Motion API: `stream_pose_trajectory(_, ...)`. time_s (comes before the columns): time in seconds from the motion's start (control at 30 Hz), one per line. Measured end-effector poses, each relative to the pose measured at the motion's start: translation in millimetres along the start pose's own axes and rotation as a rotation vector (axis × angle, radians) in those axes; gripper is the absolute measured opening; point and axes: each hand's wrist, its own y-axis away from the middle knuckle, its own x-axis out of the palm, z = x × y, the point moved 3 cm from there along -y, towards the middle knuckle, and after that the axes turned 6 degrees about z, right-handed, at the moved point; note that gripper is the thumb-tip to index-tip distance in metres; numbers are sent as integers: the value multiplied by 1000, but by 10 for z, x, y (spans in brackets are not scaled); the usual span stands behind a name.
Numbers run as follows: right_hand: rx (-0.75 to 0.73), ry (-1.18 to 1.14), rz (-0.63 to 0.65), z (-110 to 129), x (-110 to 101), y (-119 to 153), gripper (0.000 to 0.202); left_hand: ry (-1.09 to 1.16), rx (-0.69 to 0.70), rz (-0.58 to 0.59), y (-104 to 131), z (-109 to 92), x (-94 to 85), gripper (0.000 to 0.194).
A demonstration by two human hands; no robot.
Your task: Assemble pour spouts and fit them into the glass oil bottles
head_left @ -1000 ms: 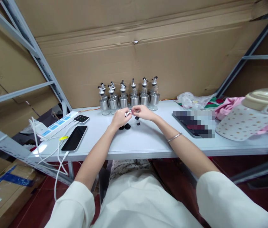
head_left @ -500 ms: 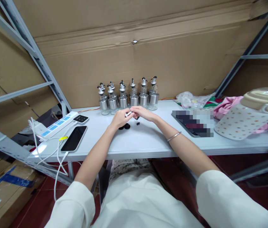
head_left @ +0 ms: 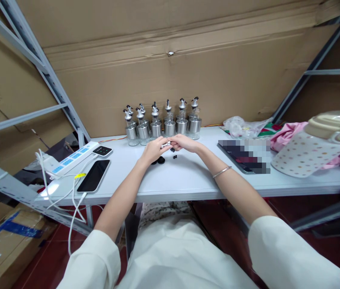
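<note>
Over the middle of the white table, my left hand is closed around a small silver pourer spout, mostly covered by the fingers. From the right, my right hand meets it, its fingertips pinched at the spout's other end. Just below the left hand lie round black caps, partly hidden by it. Small black pieces rest on the table under the right hand. Behind both hands stand several glass oil bottles with steel bands, many topped by silver-and-black pourer spouts.
To the left are a power strip, a small black-screened device and a phone with white cables. A tablet, plastic bag, pink cloth and dotted jug occupy the right. Cardboard backs the table.
Both hands have shifted slightly around the spout, and the right fingers are more curled. More of the small black pieces shows beneath the right hand.
</note>
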Motion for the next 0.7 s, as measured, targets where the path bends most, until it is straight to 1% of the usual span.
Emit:
stream_pose_trajectory(0.07, 31, -27, 9, -10, -12, -3, 50, -17, -4, 6, 1, -7, -2, 23)
stream_pose_trajectory(0.13, 63, -32, -18, -12, -36, 4, 49, -20, -7, 1, 3, -11, -10, 23)
stream_pose_trajectory(0.2, 96, -6, -66, -15, -78, 24, 49, -9, -9, -26, 6, -11, -30, 24)
stream_pose_trajectory(0.27, 108, 52, -78, -19, -121, 51, 47, 1, -13, -68, 11, -9, -56, 25)
stream_pose_trajectory(0.37, 112, 165, -10, -46, -163, 80, 39, 9, -19, -90, 14, -10, -76, 26)
stream_pose_trajectory(0.47, 142, 253, 38, -89, -187, 93, 19, 18, -13, -85, 12, -17, -75, 26)
stream_pose_trajectory(0.53, 166, 287, 48, -108, -198, 100, 10, 20, -12, -90, 11, -18, -74, 26)
stream_pose_trajectory(0.7, 298, 369, 63, -144, -227, 134, 6, 21, -22, -90, 14, -5, -70, 30)
